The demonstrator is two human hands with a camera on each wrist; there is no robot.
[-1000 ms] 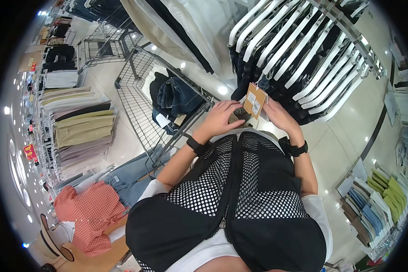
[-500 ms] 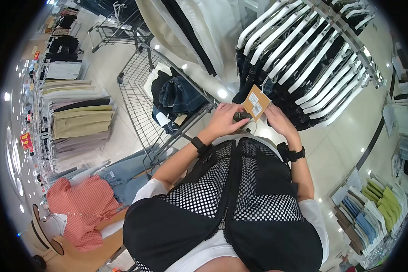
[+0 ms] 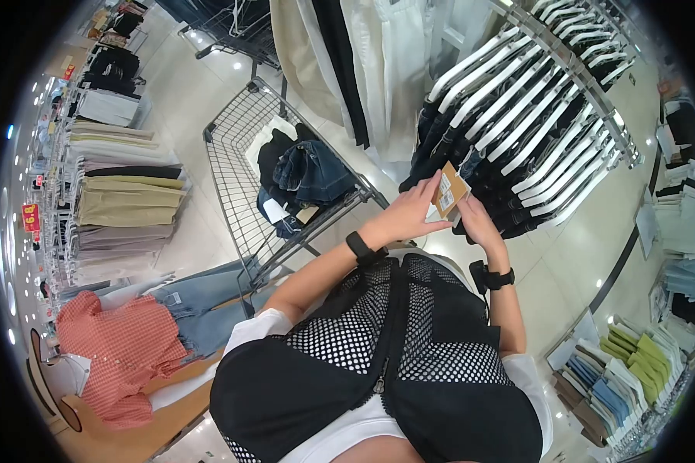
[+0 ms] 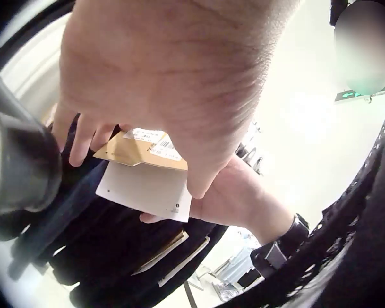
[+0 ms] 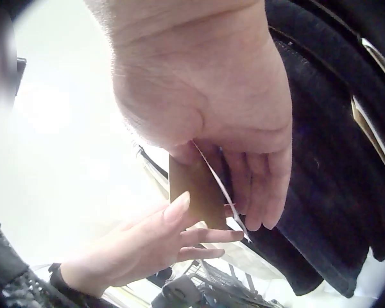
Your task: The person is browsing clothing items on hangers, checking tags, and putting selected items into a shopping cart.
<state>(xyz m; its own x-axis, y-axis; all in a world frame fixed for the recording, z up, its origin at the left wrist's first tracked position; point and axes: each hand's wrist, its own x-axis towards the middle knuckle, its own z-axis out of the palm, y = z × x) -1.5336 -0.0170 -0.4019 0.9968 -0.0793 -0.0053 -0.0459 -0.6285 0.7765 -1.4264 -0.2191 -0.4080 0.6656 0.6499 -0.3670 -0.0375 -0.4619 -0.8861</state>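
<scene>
A brown price tag (image 3: 451,190) with white barcode labels hangs among dark jeans (image 4: 83,237) on the rack. My right hand (image 3: 483,224) pinches it at its right side, thumb and fingers on opposite faces. My left hand (image 3: 405,216) holds it from the other side, its thumb at the lower edge and fingertips at the upper left edge. In the left wrist view a white card (image 4: 141,189) shows below the brown one. The right wrist view shows the left thumb (image 5: 178,208) lying against the brown card.
White hangers (image 3: 517,108) fill the curved metal rack. A wire shopping cart (image 3: 232,177) with folded jeans (image 3: 313,170) stands at the left. Light trousers (image 3: 394,69) hang ahead. Further left are folded trousers (image 3: 131,201) and a mannequin in a red checked shirt (image 3: 120,355).
The left hand has slid right, bringing its thumb up to the tag's lower edge. The tag has turned more upright, and the head view has shifted.
</scene>
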